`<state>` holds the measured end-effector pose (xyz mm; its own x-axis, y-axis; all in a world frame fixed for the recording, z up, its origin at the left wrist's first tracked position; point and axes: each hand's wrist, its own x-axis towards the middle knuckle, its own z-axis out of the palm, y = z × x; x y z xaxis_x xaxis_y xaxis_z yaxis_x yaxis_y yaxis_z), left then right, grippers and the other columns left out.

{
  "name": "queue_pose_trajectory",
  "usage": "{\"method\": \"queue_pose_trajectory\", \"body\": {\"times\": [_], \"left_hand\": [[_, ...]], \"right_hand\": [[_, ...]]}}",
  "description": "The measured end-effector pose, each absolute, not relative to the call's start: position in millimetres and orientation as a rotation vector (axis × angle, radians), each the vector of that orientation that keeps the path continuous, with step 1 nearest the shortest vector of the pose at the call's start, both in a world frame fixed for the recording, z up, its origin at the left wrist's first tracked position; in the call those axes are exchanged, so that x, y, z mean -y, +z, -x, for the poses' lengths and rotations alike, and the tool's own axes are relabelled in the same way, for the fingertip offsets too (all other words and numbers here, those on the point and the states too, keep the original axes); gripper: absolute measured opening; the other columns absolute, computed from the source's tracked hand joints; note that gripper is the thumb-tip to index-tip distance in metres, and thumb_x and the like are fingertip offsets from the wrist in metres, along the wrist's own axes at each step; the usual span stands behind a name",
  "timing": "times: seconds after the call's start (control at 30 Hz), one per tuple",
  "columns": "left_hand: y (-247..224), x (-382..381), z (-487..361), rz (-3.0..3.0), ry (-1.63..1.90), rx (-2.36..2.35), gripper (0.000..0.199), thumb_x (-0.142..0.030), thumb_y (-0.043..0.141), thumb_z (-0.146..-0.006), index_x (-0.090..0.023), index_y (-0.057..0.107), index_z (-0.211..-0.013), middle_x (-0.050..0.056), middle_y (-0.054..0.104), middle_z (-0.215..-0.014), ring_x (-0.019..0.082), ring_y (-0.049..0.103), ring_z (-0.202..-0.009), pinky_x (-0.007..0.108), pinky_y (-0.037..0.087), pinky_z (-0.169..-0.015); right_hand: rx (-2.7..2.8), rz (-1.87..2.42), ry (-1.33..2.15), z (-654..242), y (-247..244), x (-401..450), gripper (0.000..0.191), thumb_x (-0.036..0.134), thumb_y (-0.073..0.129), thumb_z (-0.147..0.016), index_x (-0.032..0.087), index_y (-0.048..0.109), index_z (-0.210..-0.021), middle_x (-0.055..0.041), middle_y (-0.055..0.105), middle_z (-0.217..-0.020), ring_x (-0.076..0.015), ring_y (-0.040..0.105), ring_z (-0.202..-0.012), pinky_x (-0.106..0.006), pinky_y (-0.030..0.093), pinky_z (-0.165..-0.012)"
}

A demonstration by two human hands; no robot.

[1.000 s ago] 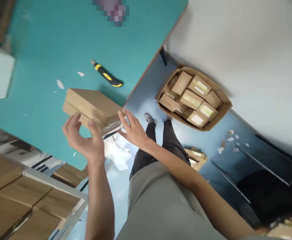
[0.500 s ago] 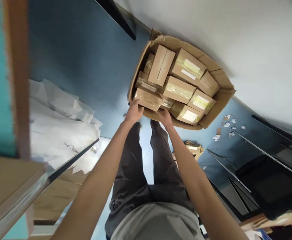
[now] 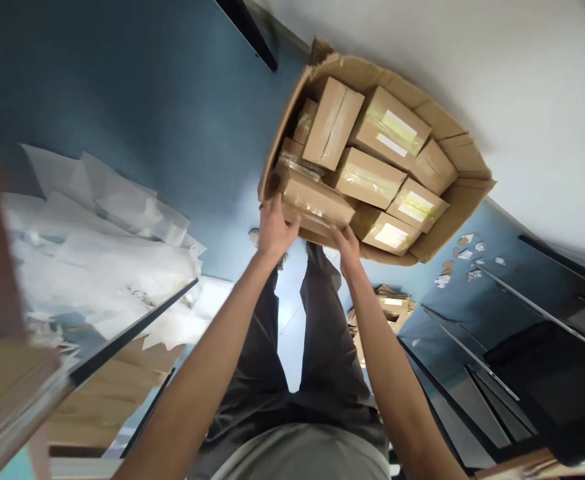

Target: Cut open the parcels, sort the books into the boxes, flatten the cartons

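Note:
A small taped cardboard box (image 3: 317, 198) sits at the near left inside a big open carton (image 3: 449, 203), tilted among the other boxes. My left hand (image 3: 276, 230) is closed on its left end, thumb toward the near side. At the right end, the fingers of my right hand (image 3: 348, 248) grip the lower near corner. Several more small boxes fill the carton, among them a plain upright box (image 3: 333, 123), a clear-taped box (image 3: 369, 177) and a box with white labels (image 3: 392, 127). The undersides of my fingers are hidden.
White wrapping sheets (image 3: 107, 260) lie heaped on the left, beside a dark metal bar (image 3: 137, 330). A pale wall (image 3: 532, 87) rises behind the carton. Paper scraps (image 3: 465, 255) litter the blue floor, and flattened cardboard (image 3: 392, 307) lies near my legs.
The small box under my hands has turned and tipped, showing more of its near side. My right hand has shifted to its near right corner. The whole view has moved slightly.

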<state>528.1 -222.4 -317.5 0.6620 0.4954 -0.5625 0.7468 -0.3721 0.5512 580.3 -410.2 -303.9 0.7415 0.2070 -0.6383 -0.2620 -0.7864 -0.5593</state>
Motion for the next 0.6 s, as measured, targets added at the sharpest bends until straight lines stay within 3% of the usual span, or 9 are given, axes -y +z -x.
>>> {"method": "queue_pose_trajectory", "body": {"times": [0.1,0.2,0.33,0.47,0.6], "left_hand": [[-200,227,-507,-2.084,-0.240,-0.854,0.069,-0.029,0.064,-0.099,-0.019,0.039,-0.163,0.018,0.052,-0.159,0.036,0.046,-0.153,0.053,0.040,-0.127],[-70,214,-481,-2.127,-0.065,-0.771,0.069,-0.034,0.056,-0.105,-0.030,0.031,-0.169,0.015,0.052,-0.160,0.032,0.048,-0.153,0.051,0.042,-0.127],[73,173,-433,-2.217,0.141,-0.793,0.073,-0.037,0.061,-0.104,-0.041,0.030,-0.170,0.009,0.052,-0.163,0.032,0.047,-0.154,0.056,0.031,-0.134],[135,114,-381,-2.254,0.283,-0.981,0.071,-0.045,0.064,-0.101,-0.036,0.038,-0.167,0.011,0.052,-0.164,0.035,0.044,-0.156,0.062,0.020,-0.136],[124,56,-332,-2.272,0.325,-1.222,0.073,-0.055,0.061,-0.102,-0.021,0.042,-0.163,0.020,0.049,-0.164,0.038,0.040,-0.158,0.064,0.024,-0.133]], "right_hand": [[-0.072,2.166,0.895,-564,-206,414,0.051,0.052,0.044,-0.110,0.022,0.063,-0.146,-0.0116,0.074,-0.138,-0.0292,0.067,-0.130,-0.046,0.059,-0.103],[-0.267,1.889,0.800,-541,-99,411,0.051,0.054,0.059,-0.101,0.030,0.065,-0.146,-0.0102,0.070,-0.146,-0.0306,0.064,-0.138,-0.053,0.055,-0.113],[-0.229,1.737,0.839,-505,20,385,0.059,0.053,0.068,-0.097,0.036,0.059,-0.153,-0.0096,0.061,-0.157,-0.0307,0.060,-0.145,-0.054,0.051,-0.120],[-0.052,1.632,0.989,-462,93,327,0.096,0.057,0.075,-0.092,0.041,0.025,-0.172,-0.0117,0.050,-0.167,-0.0314,0.059,-0.146,-0.054,0.057,-0.114],[0.102,1.441,1.226,-411,118,257,0.124,0.059,0.080,-0.088,0.036,-0.007,-0.175,-0.0152,0.041,-0.171,-0.0312,0.057,-0.147,-0.055,0.057,-0.114]]}}
